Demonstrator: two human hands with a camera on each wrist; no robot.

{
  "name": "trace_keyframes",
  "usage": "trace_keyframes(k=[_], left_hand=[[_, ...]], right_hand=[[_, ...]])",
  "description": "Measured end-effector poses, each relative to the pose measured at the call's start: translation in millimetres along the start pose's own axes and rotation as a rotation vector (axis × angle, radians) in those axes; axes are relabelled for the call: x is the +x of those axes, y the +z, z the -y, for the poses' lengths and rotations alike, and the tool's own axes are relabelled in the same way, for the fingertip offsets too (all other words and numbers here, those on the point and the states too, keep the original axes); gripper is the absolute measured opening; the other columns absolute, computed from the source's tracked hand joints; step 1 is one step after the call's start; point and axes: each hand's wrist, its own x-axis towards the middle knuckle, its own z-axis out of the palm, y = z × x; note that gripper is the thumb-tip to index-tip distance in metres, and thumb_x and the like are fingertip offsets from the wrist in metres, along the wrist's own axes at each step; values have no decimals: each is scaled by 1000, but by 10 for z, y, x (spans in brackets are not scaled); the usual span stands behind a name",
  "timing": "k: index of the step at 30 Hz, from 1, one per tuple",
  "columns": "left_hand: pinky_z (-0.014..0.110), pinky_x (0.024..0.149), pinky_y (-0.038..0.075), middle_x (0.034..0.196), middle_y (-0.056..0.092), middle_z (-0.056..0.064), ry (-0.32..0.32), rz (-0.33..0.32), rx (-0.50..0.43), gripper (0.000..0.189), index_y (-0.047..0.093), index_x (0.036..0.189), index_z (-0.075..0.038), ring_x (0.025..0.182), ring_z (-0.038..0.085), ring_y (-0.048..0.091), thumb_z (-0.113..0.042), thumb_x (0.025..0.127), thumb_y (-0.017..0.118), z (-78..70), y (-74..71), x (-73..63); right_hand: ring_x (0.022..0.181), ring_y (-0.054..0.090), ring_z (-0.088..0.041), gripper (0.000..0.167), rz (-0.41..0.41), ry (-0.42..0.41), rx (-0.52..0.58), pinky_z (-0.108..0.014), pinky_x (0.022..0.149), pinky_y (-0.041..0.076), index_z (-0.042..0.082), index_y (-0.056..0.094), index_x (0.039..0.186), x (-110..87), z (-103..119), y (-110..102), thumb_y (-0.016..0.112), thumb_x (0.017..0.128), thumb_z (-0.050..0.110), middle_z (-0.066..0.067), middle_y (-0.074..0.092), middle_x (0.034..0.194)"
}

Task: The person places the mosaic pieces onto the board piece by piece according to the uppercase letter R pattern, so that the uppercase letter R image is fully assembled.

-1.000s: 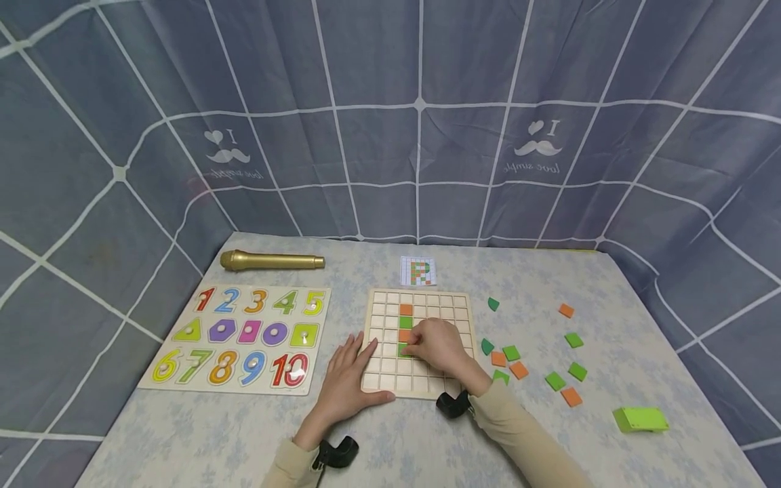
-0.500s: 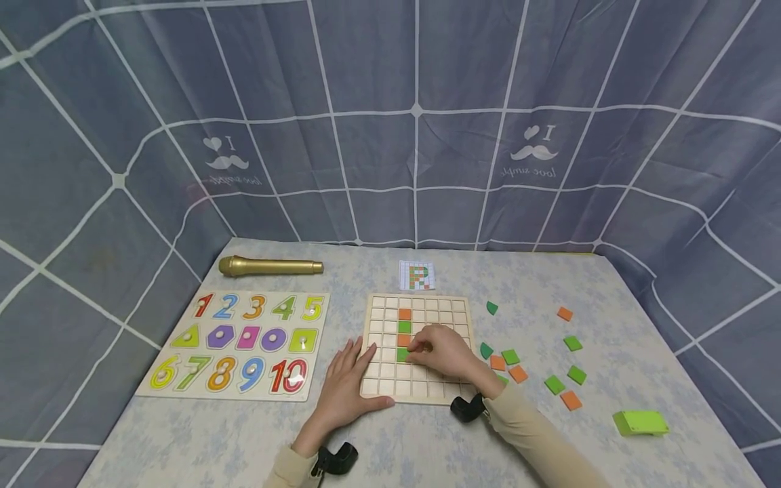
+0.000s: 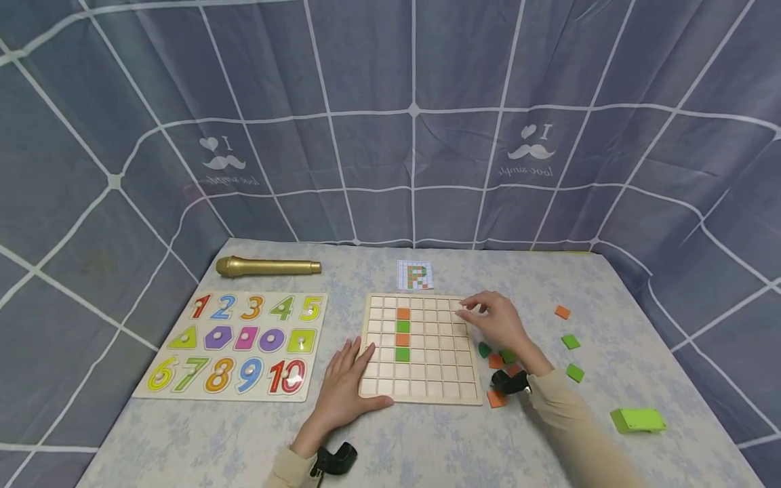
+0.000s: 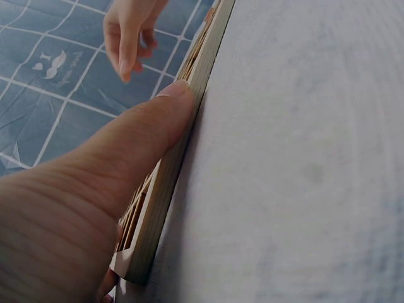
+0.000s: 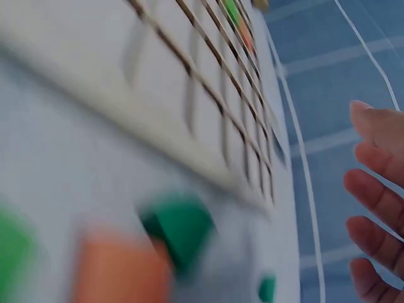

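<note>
The wooden grid board (image 3: 436, 373) lies flat at the middle of the table (image 3: 244, 447), about as wide as it is deep, so it shows no clear long axis; its side edges run away from the person. Set in its cells are four square tiles (image 3: 403, 327), two orange and two green by turns, in one line whose long axis points from near to far, roughly toward the single pattern card (image 3: 415, 275) beyond the board. To the right, the head view shows four loose orange squares (image 3: 563, 312) and three bright green squares (image 3: 570, 341), some partly covered by the right wrist; the right wrist view shows two dark green pieces (image 5: 180, 230). The left hand (image 3: 344, 390) rests palm down at the board's near left corner, fingers straight and slightly spread along the left edge, thumb stretched along the near edge and touching it. The right hand (image 3: 497, 322) is raised over the far right corner, forearm slanting in from the near right, fingers bent and apart, with a gap between thumb and forefinger tips. One number puzzle (image 3: 244, 352) lies left, and one gold microphone (image 3: 268, 267) beyond it, its long axis left to right, head leftward
</note>
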Motion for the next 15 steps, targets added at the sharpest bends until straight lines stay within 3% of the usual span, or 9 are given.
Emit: trace_keyframes(k=[4,8,15], left_hand=[[56,109,13,149,26,25,-3,2,-6,100,41,144,-5,139,41,14,-57,67,77,-12,-10,-3],[56,109,13,149,26,25,-7,2,-3,100,41,144,-5,139,40,13,-58,67,77,-10,-4,-1],[56,109,13,149,26,25,-2,-6,-3,99,41,144,-5,139,40,14,-56,67,78,-9,0,2]], right_hand=[[73,55,-26,27,-130,71,-52,-40,61,45,3,74,98,13,-243,-259,76,82,25,-7,66,86],[75,56,-29,31,-211,159,-111,-42,62,44,2,73,101,3,-459,-504,75,82,26,-12,67,89],[72,56,-26,35,-234,306,-184,-35,60,41,0,71,107,-84,-712,-860,73,85,28,-18,67,96]])
